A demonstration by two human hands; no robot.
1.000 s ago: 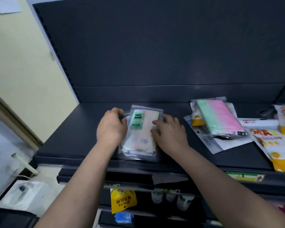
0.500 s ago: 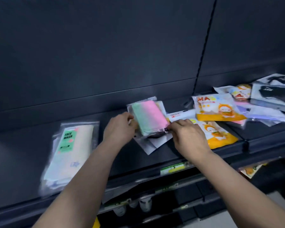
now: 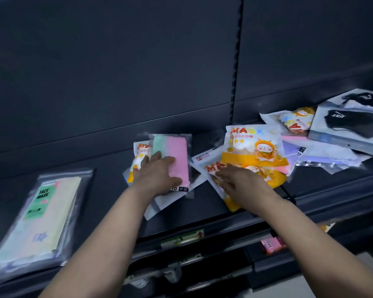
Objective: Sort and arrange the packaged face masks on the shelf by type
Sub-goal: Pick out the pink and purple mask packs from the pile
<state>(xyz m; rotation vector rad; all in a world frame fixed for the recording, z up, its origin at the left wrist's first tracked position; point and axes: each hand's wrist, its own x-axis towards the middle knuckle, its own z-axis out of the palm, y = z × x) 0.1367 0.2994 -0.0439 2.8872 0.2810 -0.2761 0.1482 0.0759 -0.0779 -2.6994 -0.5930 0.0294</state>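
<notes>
On the dark shelf (image 3: 108,203) my left hand (image 3: 157,175) lies flat on a clear pack of green and pink masks (image 3: 174,151), which rests on a small orange cartoon pack (image 3: 138,160) and white packs. My right hand (image 3: 239,179), fingers spread, presses on an orange "MASK" cartoon pack (image 3: 228,198), half under another orange "MASK" pack (image 3: 254,147). A clear "FACE MASK" pack stack (image 3: 41,214) lies alone at the left. Further right are a purple and pink pack (image 3: 293,151), a cartoon pack (image 3: 295,121) and black mask packs (image 3: 349,125).
A slotted upright (image 3: 237,61) divides the dark back panel. A green price label (image 3: 181,237) sits on the shelf's front edge. Lower shelves hold a pink box (image 3: 271,244) and small bottles (image 3: 172,274). Bare shelf lies between the left stack and the middle packs.
My hands left the "FACE MASK" stack at the left and moved right. The left hand now lies on the green and pink pack; the right slid onto the orange pack.
</notes>
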